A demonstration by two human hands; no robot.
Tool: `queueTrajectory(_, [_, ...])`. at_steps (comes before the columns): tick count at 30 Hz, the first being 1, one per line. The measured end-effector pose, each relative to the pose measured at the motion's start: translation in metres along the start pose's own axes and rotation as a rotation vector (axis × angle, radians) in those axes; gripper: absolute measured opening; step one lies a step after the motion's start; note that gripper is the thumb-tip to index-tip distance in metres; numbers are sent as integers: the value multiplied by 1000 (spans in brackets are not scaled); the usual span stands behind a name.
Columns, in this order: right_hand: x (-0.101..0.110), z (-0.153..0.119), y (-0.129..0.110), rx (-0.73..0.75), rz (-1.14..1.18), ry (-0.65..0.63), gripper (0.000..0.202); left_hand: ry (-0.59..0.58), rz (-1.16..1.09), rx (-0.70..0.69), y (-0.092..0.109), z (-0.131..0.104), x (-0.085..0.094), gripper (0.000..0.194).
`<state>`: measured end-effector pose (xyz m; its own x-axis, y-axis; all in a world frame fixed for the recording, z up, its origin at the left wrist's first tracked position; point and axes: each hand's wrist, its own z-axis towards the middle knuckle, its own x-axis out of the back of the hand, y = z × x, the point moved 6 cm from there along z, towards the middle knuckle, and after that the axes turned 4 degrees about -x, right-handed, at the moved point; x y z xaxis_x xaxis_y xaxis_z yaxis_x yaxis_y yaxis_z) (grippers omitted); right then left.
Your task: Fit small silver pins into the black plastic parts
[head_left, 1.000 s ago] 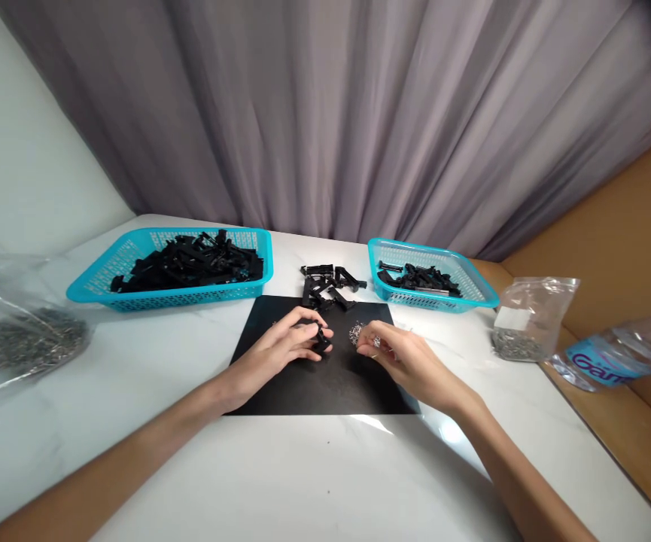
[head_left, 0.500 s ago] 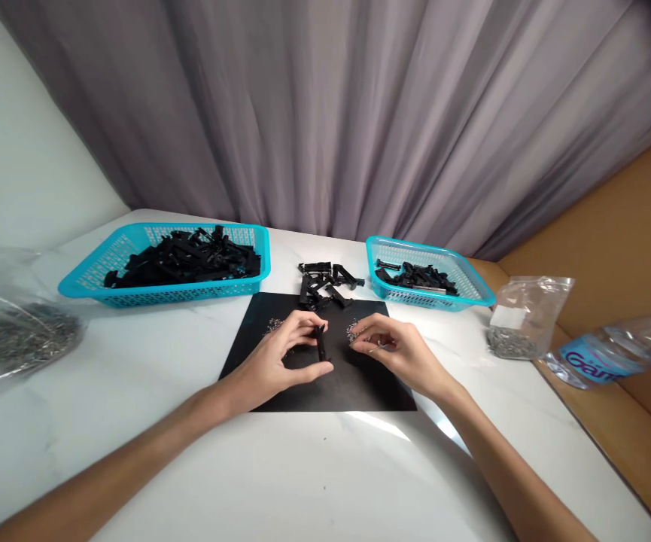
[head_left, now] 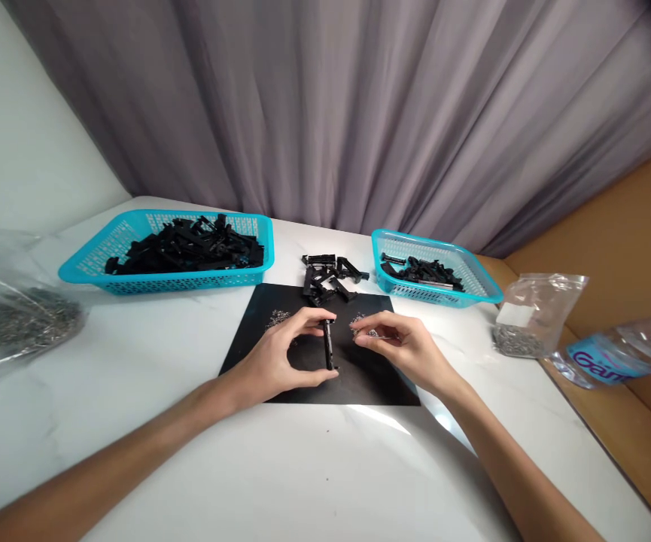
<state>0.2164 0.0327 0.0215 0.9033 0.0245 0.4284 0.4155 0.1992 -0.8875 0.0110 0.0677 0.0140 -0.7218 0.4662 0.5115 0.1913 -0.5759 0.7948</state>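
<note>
Between thumb and fingertips, my left hand [head_left: 280,354] grips a narrow black plastic part [head_left: 328,346] by its two ends, upright above the black mat [head_left: 302,390]. My right hand [head_left: 407,342] is pinched at the right pile of small metal pieces [head_left: 359,324]; a thin shiny metal piece shows near its fingers, but its kind is too small to tell. Another pile of small metal pieces [head_left: 278,319] lies on the mat behind my left hand. Several loose black plastic parts [head_left: 325,278] lie at the mat's far edge.
A large blue basket [head_left: 184,282] of black parts stands back left, a smaller blue basket [head_left: 438,293] back right. Clear bags of metal pieces lie at the left [head_left: 25,324] and right [head_left: 528,324]. A water bottle [head_left: 612,354] lies far right, by a cardboard wall [head_left: 630,248].
The black part in my left hand has turned, showing more of its long side, and my thumb and fingers sit at its ends. My right hand has stayed at the metal pile, its fingers pinched closer.
</note>
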Motion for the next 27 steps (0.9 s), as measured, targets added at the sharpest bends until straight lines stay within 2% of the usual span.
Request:
queueTrajectory(6, [0, -1, -1, -4, -28, 14, 8, -45, 25, -6, 3, -1, -4, 74])
queueTrajectory(11, [-5, -4, -18, 181, -67, 33, 6, -63, 119, 15, 5, 0, -6, 72])
queueTrajectory(16, [-16, -10, -29, 307, -114, 143, 12, -45, 128, -21, 7, 0, -6, 70])
queueTrajectory(20, [-22, -14, -31, 308, -189, 225, 14, -31, 149, -41, 7, 0, -8, 67])
queueTrajectory(27, [-28, -15, -30, 272, -138, 263, 16, -20, 159, -42, 7, -2, -7, 66])
